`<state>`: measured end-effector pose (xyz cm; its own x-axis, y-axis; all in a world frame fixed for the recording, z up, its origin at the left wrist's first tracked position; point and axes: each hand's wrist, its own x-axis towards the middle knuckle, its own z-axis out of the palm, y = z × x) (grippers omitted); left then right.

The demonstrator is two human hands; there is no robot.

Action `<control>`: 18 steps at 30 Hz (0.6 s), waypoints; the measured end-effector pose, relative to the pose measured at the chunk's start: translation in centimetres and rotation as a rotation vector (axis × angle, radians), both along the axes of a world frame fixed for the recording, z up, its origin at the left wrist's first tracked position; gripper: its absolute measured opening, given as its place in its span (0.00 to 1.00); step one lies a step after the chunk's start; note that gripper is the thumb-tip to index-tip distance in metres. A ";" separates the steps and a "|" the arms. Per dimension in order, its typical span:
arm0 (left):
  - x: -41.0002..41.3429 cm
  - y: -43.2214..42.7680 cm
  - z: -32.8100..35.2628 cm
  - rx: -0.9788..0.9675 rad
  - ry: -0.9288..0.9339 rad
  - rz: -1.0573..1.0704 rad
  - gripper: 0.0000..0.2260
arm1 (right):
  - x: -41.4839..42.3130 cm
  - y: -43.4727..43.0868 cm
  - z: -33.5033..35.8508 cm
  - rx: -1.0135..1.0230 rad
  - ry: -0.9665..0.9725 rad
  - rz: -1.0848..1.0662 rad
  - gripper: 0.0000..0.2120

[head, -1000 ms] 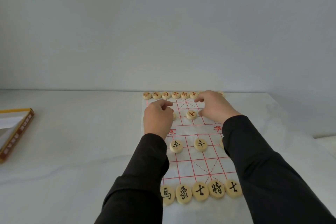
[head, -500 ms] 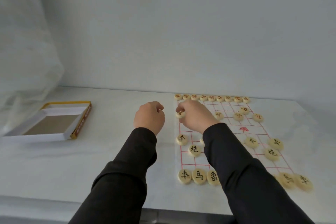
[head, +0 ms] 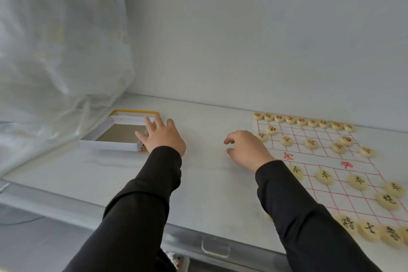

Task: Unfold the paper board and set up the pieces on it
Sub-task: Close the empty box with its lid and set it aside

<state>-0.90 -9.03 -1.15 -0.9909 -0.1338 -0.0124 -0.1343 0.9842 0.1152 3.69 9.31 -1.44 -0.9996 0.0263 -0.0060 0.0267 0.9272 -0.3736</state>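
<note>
The white paper board with its red grid (head: 320, 159) lies flat and unfolded on the right part of the white, faintly veined tabletop (head: 209, 183), its far edge near the wall. Round pale wooden pieces stand on it. A row with red characters (head: 301, 121) lines the far edge, and more red-marked discs (head: 311, 143) sit on the lines just in front of that row. On my side, black-marked discs (head: 324, 176) form a spaced row, and a tight row of black-marked pieces (head: 369, 231) runs along the near edge, partly hidden by my right black sleeve (head: 309, 216).

My right hand (head: 247, 150) hangs just beside the board's left edge, fingers loosely curled and holding nothing. My left hand (head: 163, 137) is stretched out well to the left, fingers spread and straight, its fingertips over the right rim of a shallow open white cardboard box with yellow trim (head: 106, 145); I cannot tell whether they touch it. The box shows a bare grey-brown bottom. Beyond it hangs a sheer white curtain (head: 55, 51), and a plain pale wall (head: 242, 28) rises behind the table.
</note>
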 end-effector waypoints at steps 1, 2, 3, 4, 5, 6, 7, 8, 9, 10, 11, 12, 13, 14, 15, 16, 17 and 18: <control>-0.2 -0.5 -0.3 0.009 -0.028 0.025 0.28 | 0.0 -0.4 -0.1 -0.001 -0.009 0.004 0.15; -0.2 -0.9 -0.5 0.016 -0.052 0.041 0.29 | 0.0 -0.7 -0.3 -0.001 -0.015 0.009 0.15; -0.2 -1.0 -0.6 0.015 -0.065 0.044 0.29 | 0.0 -0.9 -0.4 -0.002 -0.017 0.012 0.14; -0.1 -1.0 -0.6 0.018 -0.067 0.040 0.29 | 0.0 -1.2 -0.5 0.000 -0.018 0.019 0.14; -0.1 -1.1 -0.6 0.032 -0.053 0.028 0.28 | 0.0 -1.6 -0.5 0.002 -0.019 0.024 0.14; -0.1 -1.1 -0.5 0.072 -0.028 0.005 0.27 | 0.1 -1.9 -0.5 0.000 -0.019 0.026 0.14; -0.1 -0.9 -0.4 0.139 0.000 -0.026 0.27 | 0.1 -2.1 -0.5 -0.002 -0.019 0.026 0.14; -0.1 -0.6 -0.3 0.225 0.018 -0.064 0.26 | 0.2 -2.2 -0.5 -0.005 -0.016 0.024 0.13; -0.1 -0.3 -0.2 0.307 0.020 -0.108 0.25 | 0.2 -2.3 -0.4 -0.006 -0.010 0.020 0.13; -0.1 0.0 -0.1 0.369 0.007 -0.149 0.24 | 0.3 -2.2 -0.3 -0.008 0.001 0.012 0.13; -0.1 0.3 0.1 0.406 -0.012 -0.184 0.22 | 0.4 -2.1 -0.2 -0.014 0.015 -0.003 0.13; 0.0 0.5 0.2 0.418 -0.035 -0.212 0.21 | 0.5 -1.8 0.0 -0.026 0.031 -0.022 0.13; 0.1 0.6 0.2 0.410 -0.056 -0.241 0.19 | 0.7 -1.6 0.3 -0.045 0.049 -0.043 0.14; 0.2 0.8 0.3 0.384 -0.071 -0.278 0.17 | 0.9 -1.3 0.5 -0.065 0.070 -0.066 0.14; 0.3 1.0 0.4 0.354 -0.080 -0.320 0.15 | 1.0 -1.1 0.7 -0.082 0.090 -0.087 0.14; 0.5 1.2 0.6 0.327 -0.092 -0.361 0.13 | 1.2 -0.9 0.9 -0.098 0.108 -0.106 0.14; 0.7 1.5 0.8 0.311 -0.108 -0.397 0.12 | 1.4 -0.8 1.0 -0.110 0.122 -0.122 0.14; 0.9 1.8 1.0 0.300 -0.120 -0.425 0.11 | 1.5 -0.7 1.0 -0.119 0.131 -0.137 0.15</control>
